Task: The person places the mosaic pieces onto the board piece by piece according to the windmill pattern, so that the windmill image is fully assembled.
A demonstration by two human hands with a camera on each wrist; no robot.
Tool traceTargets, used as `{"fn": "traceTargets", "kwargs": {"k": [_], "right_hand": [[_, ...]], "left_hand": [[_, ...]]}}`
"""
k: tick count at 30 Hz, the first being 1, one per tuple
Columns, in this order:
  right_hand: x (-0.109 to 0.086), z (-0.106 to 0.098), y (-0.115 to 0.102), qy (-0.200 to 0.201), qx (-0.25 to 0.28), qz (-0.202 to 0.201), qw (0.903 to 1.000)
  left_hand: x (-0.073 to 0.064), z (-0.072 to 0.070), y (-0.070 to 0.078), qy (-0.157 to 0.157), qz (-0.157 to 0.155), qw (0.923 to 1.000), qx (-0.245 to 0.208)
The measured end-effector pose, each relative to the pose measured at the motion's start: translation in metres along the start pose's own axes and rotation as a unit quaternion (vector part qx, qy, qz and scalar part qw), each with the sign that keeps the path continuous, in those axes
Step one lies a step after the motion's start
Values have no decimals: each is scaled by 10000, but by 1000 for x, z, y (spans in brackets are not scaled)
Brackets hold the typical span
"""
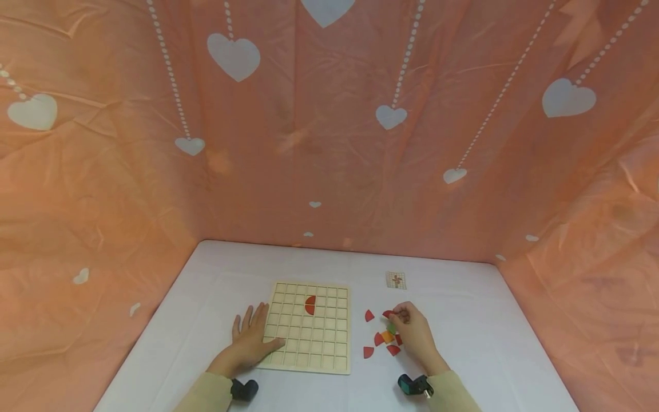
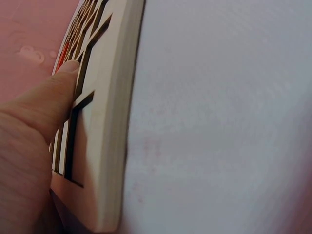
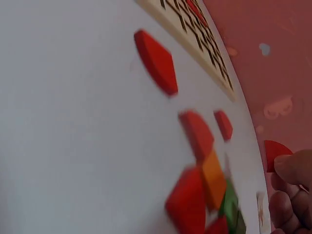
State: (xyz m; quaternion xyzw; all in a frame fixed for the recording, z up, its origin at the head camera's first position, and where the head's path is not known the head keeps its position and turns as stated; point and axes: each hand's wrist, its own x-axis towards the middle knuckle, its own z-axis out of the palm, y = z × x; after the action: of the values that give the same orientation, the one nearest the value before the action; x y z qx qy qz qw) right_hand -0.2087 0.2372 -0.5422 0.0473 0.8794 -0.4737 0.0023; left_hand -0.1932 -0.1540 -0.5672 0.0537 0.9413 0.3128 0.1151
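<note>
A wooden grid board [image 1: 329, 343] lies on the white table, and two red quarter-circle pieces [image 1: 310, 305] sit side by side in its upper cells. My left hand [image 1: 250, 341] rests at the board's left edge with fingers spread; its thumb presses on the grid, as the left wrist view also shows. To the right of the board, my right hand [image 1: 416, 332] pinches a red quarter-circle piece [image 3: 275, 152] between thumb and finger. Below that hand lies a loose group of red pieces [image 1: 368, 352], with an orange piece [image 1: 387, 337] and a green piece [image 1: 392, 328] among them.
A small pattern card [image 1: 396, 280] lies on the table [image 1: 463, 297] beyond the right hand. Each wrist carries a black device [image 1: 413, 384]. An orange cloth with white hearts [image 1: 350, 171] hangs around the table's back and sides.
</note>
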Motion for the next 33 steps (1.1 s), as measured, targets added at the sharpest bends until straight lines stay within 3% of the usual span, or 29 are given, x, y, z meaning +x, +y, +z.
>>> {"fn": "traceTargets", "kwargs": {"k": [8,16,33], "right_hand": [[8,45,-29,-198,-31,-634,9978],[10,88,-50,-845,-237,-1178,9892],[22,122,-64,-985,-621,-1333,9842]], "left_hand": [[-1,-2,0,-1,-30,10000,3],[0,-2,1,-21,-28,10000,27],[1,2,-4,7,-39,10000,-14]]}}
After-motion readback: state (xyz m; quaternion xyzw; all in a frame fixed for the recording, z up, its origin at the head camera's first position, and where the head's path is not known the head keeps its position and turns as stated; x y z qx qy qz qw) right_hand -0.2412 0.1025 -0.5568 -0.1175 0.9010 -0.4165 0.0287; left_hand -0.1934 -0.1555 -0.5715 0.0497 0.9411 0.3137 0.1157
